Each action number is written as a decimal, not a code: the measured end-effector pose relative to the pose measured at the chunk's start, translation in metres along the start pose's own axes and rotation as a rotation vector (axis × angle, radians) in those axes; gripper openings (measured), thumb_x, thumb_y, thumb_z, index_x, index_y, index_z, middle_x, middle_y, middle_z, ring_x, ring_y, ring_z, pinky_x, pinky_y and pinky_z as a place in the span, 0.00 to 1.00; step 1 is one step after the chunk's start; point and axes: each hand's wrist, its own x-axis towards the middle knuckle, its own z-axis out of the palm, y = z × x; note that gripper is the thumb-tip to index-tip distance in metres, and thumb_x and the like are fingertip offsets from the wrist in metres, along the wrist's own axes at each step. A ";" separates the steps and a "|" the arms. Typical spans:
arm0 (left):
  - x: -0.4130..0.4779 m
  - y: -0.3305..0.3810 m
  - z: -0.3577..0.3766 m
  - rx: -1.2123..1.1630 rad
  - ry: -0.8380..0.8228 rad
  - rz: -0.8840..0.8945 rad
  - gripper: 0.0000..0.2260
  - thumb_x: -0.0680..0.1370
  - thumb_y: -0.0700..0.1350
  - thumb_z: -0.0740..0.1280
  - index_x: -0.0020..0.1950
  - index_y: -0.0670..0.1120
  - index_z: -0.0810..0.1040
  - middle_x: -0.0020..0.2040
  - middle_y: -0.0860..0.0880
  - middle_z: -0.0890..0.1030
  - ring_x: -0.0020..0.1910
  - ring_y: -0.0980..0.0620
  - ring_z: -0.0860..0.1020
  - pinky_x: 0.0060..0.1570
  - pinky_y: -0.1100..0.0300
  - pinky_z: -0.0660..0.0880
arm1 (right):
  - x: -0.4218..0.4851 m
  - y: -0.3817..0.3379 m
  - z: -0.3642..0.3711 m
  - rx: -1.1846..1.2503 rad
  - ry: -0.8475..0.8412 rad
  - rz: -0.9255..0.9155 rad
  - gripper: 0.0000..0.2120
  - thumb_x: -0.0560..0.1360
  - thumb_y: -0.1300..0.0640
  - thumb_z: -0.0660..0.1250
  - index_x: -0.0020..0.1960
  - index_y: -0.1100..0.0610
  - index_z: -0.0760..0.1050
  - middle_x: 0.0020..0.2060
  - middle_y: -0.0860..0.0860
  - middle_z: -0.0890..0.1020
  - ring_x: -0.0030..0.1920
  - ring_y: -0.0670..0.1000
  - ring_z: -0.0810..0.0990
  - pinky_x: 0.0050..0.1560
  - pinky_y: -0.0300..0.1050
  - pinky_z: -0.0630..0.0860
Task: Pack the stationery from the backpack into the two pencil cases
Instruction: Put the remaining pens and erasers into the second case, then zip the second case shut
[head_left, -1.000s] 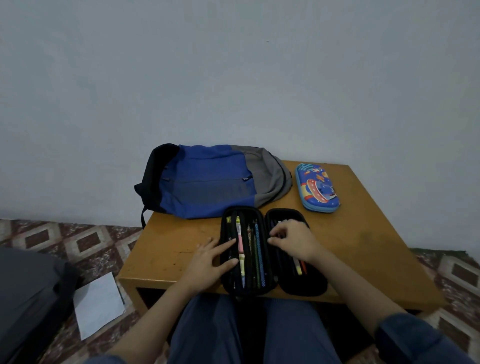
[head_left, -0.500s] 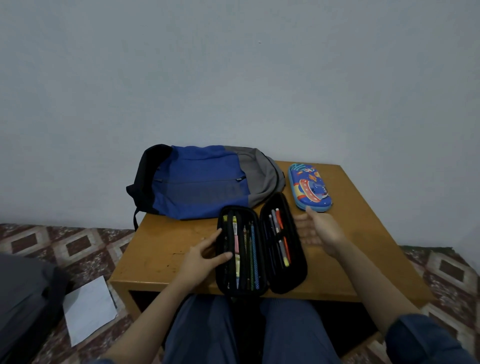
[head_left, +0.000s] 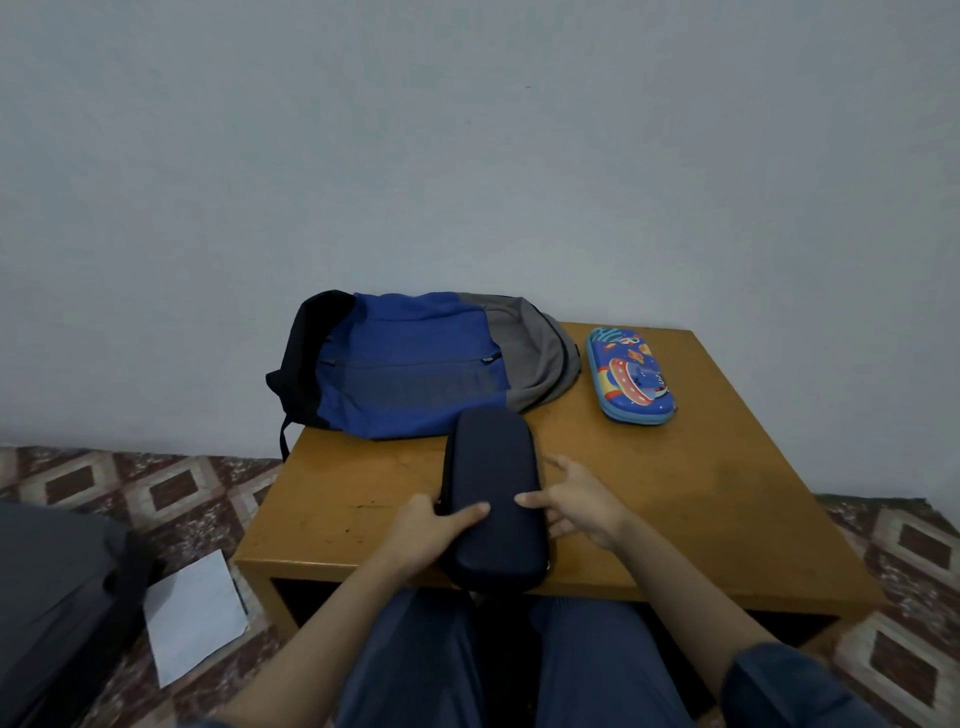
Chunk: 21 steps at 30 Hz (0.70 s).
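Note:
The dark navy pencil case (head_left: 492, 467) lies folded closed at the front middle of the wooden table (head_left: 675, 493), its near end over the edge. My left hand (head_left: 431, 530) grips its left side, thumb across the lid. My right hand (head_left: 582, 501) rests at its right side, thumb on the lid and fingers spread. The blue and grey backpack (head_left: 415, 369) lies flat at the back left. A closed blue cartoon pencil case (head_left: 629, 376) sits at the back right. The pens inside the dark case are hidden.
A plain wall stands right behind the table. On the patterned floor to the left lie a white sheet of paper (head_left: 195, 623) and a dark grey bag (head_left: 52, 597). My knees (head_left: 467, 660) are under the table's front edge.
The dark case, open with pens showing before, has been folded closed. My right hand swung its right half over and now rests on the lid; my left hand shifted onto the case's left side.

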 end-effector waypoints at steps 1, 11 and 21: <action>-0.001 0.004 0.003 -0.014 0.004 -0.005 0.22 0.71 0.53 0.72 0.60 0.43 0.75 0.53 0.47 0.81 0.49 0.51 0.79 0.45 0.63 0.77 | 0.000 0.000 -0.002 -0.010 0.008 0.034 0.38 0.71 0.62 0.72 0.74 0.53 0.55 0.61 0.56 0.76 0.57 0.58 0.79 0.54 0.56 0.78; -0.012 0.053 -0.018 -0.473 -0.107 0.169 0.17 0.73 0.48 0.69 0.60 0.44 0.77 0.57 0.46 0.81 0.54 0.49 0.80 0.50 0.61 0.76 | -0.024 -0.017 -0.028 0.514 -0.195 -0.017 0.33 0.63 0.56 0.72 0.67 0.56 0.68 0.58 0.55 0.79 0.57 0.58 0.79 0.50 0.56 0.78; -0.029 0.063 0.027 -0.431 0.168 0.229 0.11 0.69 0.44 0.74 0.47 0.40 0.79 0.37 0.44 0.82 0.36 0.53 0.81 0.38 0.65 0.78 | -0.033 -0.044 -0.010 0.888 0.075 -0.256 0.27 0.71 0.59 0.70 0.68 0.58 0.66 0.59 0.57 0.79 0.54 0.57 0.82 0.49 0.53 0.81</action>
